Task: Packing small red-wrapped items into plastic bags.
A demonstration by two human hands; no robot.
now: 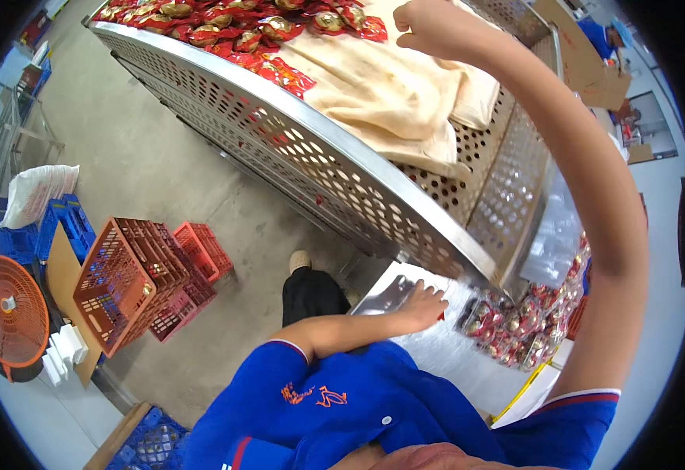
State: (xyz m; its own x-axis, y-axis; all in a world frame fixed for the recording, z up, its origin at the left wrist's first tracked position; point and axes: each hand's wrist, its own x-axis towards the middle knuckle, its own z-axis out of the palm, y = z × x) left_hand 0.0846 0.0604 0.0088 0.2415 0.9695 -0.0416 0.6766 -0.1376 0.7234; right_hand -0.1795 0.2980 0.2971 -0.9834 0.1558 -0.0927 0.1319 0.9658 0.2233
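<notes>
My left hand is over a shiny metal tabletop, its fingers bent. A small bit of red shows at its edge; whether it grips this is unclear. My right hand is raised over a large perforated metal tray, fingers curled, and any contact with the cloth is hard to make out. Cream cloth lies crumpled in the tray. Beyond it are many round brown-gold pieces in red wrappers. Right of my left hand, clear plastic packs with red-wrapped pieces cover part of the table.
Nested clear plastic containers stand beside the tray. Stacked brown-red crates, a smaller red crate and an orange fan are at left. A white sack rests on blue pallets. Another person is at the far right.
</notes>
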